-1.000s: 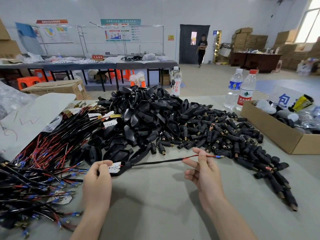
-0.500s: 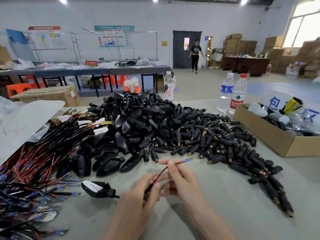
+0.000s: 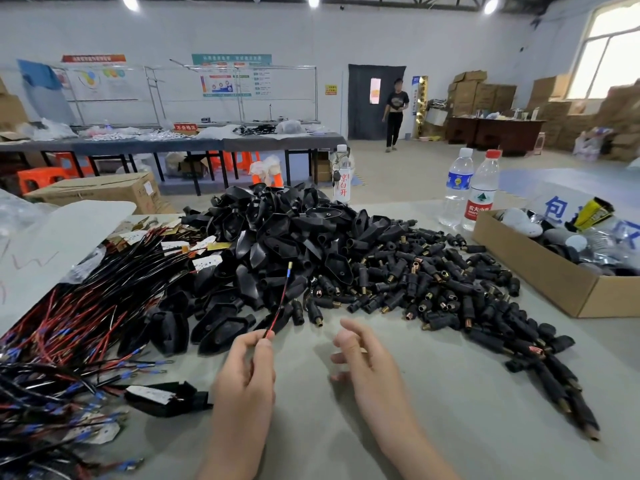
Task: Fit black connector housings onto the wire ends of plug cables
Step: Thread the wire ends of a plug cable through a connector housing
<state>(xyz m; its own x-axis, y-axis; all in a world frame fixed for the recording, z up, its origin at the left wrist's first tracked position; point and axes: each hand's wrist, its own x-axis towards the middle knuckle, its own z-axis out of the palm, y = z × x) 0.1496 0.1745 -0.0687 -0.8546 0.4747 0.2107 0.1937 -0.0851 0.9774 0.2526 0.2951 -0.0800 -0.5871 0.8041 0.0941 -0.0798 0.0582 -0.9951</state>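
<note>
Pointing up, the thin red wire [image 3: 279, 299] seems blue-tipped.

Bright, even workshop daylight; a wide-angle view bowed at its edges.

Light pours in from the big window [image 3: 609, 53] at upper right, itself blown out to white; three ceiling lamps [image 3: 313, 0] flare along the top edge; the grey table [image 3: 450, 393] is evenly lit, with faint, soft shadows beside the left hand [image 3: 246, 379] and the right hand [image 3: 367, 362] (no hard edges anywhere); the heap of black housings [image 3: 294, 237] carries dull highlights but loses detail in its depths; the red wire [image 3: 278, 303] reads crisp against it; the far wall [image 3: 173, 36] and the distant person [image 3: 394, 112] look soft; straight lines curve and things stretch toward the borders.
</note>
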